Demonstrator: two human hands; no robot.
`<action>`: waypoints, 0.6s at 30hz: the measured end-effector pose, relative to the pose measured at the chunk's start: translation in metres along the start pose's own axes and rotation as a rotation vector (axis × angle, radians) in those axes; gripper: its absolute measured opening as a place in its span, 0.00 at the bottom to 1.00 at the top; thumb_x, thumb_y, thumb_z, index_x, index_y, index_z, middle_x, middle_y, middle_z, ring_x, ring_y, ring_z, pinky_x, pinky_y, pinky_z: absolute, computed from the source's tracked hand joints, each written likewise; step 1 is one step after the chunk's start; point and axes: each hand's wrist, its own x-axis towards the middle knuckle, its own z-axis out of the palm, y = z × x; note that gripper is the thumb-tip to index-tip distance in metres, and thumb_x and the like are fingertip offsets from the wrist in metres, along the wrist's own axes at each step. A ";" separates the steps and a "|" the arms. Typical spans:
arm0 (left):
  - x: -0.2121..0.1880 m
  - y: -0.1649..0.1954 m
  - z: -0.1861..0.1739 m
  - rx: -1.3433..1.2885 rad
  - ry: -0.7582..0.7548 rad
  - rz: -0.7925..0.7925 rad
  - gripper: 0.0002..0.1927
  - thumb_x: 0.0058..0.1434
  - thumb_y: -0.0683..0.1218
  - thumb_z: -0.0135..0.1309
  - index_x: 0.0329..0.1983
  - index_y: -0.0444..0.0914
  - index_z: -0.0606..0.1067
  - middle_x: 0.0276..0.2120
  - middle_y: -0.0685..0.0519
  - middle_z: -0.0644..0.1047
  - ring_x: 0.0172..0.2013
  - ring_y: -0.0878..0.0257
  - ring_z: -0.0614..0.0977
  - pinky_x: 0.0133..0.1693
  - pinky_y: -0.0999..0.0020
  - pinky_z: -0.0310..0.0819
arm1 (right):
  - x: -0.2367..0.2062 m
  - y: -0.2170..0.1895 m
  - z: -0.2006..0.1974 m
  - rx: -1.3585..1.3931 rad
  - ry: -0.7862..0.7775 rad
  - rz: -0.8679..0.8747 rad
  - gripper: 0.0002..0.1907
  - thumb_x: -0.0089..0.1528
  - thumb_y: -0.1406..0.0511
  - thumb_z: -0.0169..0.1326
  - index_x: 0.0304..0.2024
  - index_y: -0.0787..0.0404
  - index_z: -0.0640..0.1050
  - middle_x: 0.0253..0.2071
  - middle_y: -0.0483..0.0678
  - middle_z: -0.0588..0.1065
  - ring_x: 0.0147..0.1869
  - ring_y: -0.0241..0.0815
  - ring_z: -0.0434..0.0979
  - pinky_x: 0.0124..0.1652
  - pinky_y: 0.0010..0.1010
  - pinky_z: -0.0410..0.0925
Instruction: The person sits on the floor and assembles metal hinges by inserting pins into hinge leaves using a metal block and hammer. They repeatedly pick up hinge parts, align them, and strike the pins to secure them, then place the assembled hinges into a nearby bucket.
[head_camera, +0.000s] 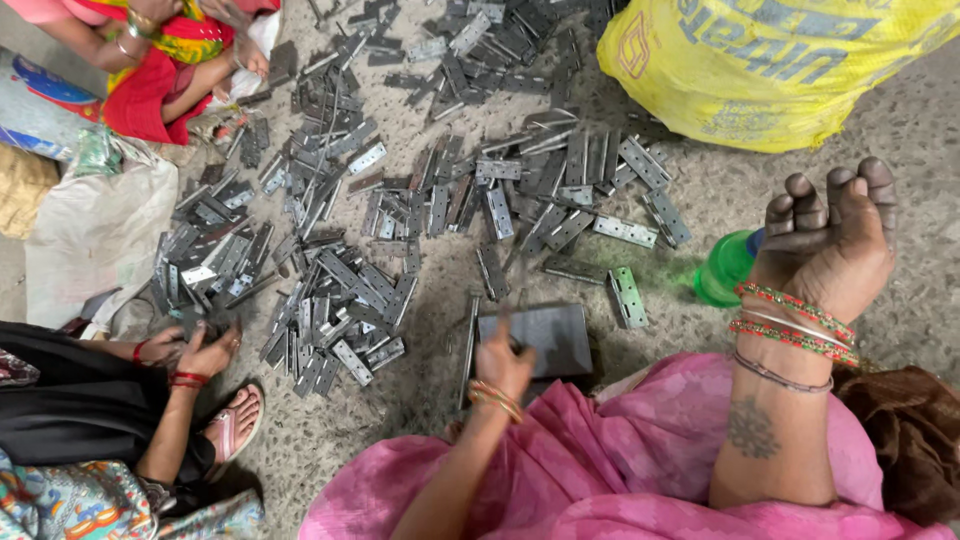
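Right hand (835, 245) raised, fingers curled, empty; left hand (503, 365) on dark plate (550, 335).

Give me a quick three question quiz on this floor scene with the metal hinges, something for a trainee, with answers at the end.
1. True or false: the person's right hand is raised with curled fingers and holds nothing that can be seen.
2. Multiple choice: the left hand is at which thing? A. the yellow sack B. the dark flat metal plate C. the green bottle
3. Fill in: scattered across the floor lie many grey metal ______.

Key: 1 true. 2 B; the hand is blurred, so its grip is unclear. 3 hinges.
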 end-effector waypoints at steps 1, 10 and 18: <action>0.017 -0.010 -0.007 0.011 -0.033 -0.117 0.39 0.48 0.44 0.61 0.68 0.40 0.69 0.27 0.38 0.82 0.30 0.43 0.85 0.37 0.52 0.80 | 0.000 0.000 -0.001 -0.008 -0.008 -0.007 0.11 0.75 0.70 0.52 0.61 0.60 0.73 0.49 0.49 0.76 0.48 0.49 0.77 0.43 0.35 0.71; 0.114 -0.032 -0.012 0.235 0.007 -0.125 0.37 0.49 0.46 0.66 0.64 0.34 0.69 0.36 0.33 0.80 0.39 0.37 0.83 0.42 0.47 0.80 | 0.006 -0.010 -0.003 0.034 0.015 -0.032 0.10 0.75 0.70 0.52 0.60 0.60 0.73 0.49 0.49 0.76 0.48 0.48 0.77 0.45 0.35 0.71; -0.020 -0.029 -0.024 0.164 -0.128 -0.121 0.44 0.51 0.46 0.63 0.72 0.38 0.62 0.30 0.35 0.80 0.33 0.39 0.84 0.38 0.48 0.79 | 0.003 -0.006 -0.006 0.029 0.054 0.001 0.10 0.78 0.69 0.51 0.62 0.61 0.73 0.44 0.49 0.74 0.45 0.47 0.75 0.45 0.34 0.70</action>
